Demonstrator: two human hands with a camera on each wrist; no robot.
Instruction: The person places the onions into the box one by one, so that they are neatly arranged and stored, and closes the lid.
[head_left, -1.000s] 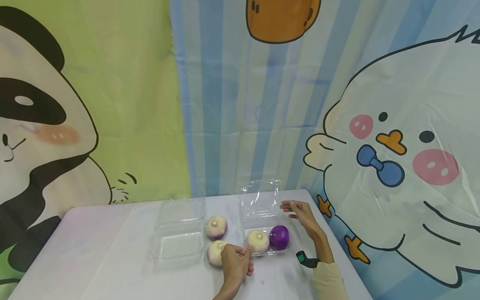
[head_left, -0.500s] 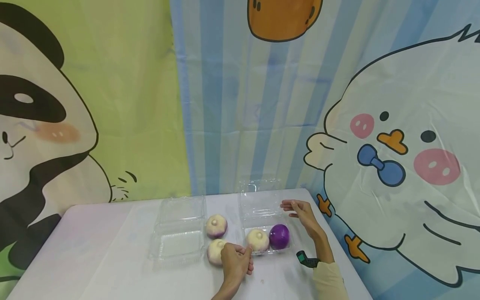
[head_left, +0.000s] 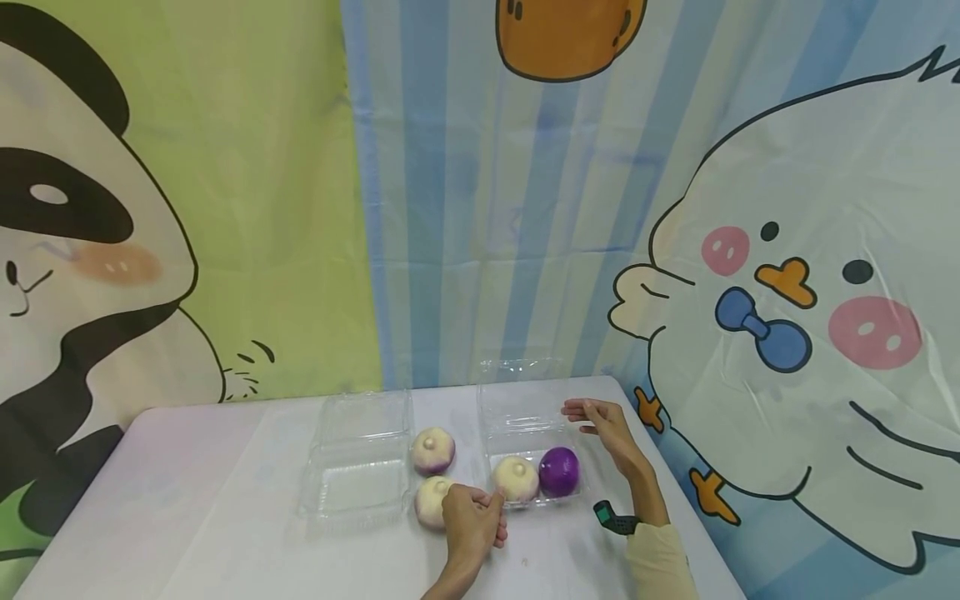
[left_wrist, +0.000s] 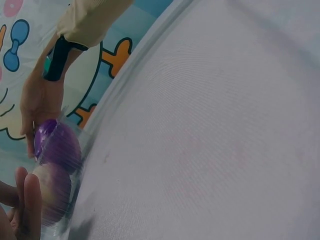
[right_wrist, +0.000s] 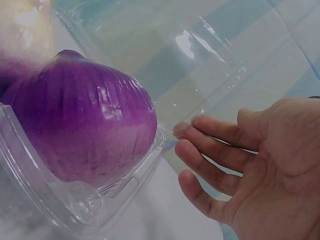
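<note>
Just right of clear lid (head_left: 521, 407), my right hand (head_left: 606, 429) holds nothing, fingers loosely extended; purple onion (head_left: 558, 472) leftward, nearer than to left hand (head_left: 472, 525), whose hold I cannot tell.

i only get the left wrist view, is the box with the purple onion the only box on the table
Observer: No, the head view shows a second clear box, also open, towards the left side of the table.
Operator: ok, any veg sitting outside the boxes
Observer: Yes, two pale round vegetables sit just right of that second box, one behind the other.
Operator: and is the right hand holding anything, i can't see its palm
Observer: The right wrist view shows a bare palm and loosely extended fingers; it holds nothing.
</note>
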